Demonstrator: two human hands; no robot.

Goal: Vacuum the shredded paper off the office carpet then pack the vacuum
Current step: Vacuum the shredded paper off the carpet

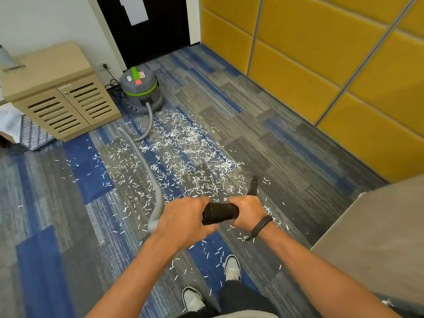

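No writing can be read anywhere. The vacuum (140, 88), at about eleven o'clock on the carpet, carries a white sticker, a red-and-white sticker and an orange patch on its lid, but their print is too small to make out. A pale sheet on the dark door (146, 26) at twelve o'clock looks blank.
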